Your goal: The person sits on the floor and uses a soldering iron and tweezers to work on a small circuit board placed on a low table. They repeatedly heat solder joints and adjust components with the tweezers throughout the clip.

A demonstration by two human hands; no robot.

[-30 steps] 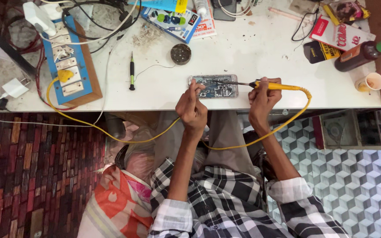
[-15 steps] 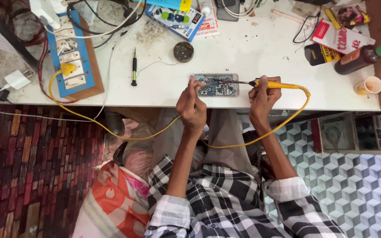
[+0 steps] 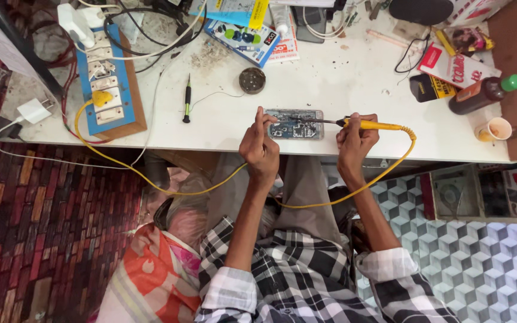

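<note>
A yellow-handled soldering iron (image 3: pixel 371 125) is gripped in the right hand (image 3: pixel 354 140), its dark tip laid across an opened phone (image 3: pixel 295 124) that lies flat on the white bench (image 3: pixel 330 78) between the two hands. The left hand (image 3: pixel 259 143) is pinched narrow just beside the phone's near-left corner, thumb and forefinger closed together; whether a thin strand of solder is held there cannot be told. From the iron's rear a yellow cord (image 3: pixel 222 182) is looped below the bench edge, past both forearms, and up to a blue switchboard (image 3: pixel 109 84) well to the left of the left hand.

Judged from this, a joint on the exposed circuit board is being soldered, with the tip already on or just over the work. The next move would call for the tip to be kept steady on one small point while the left hand feeds or steadies, and for the phone not to be pushed along the bench.

Beyond the left hand, a small green-and-black screwdriver (image 3: pixel 186 100) and a round dark tin (image 3: pixel 252 80) are set on the bench. Well to the right of the right hand, a brown bottle with a green cap (image 3: pixel 484 93) and a small paper cup (image 3: pixel 496 129) are found.
</note>
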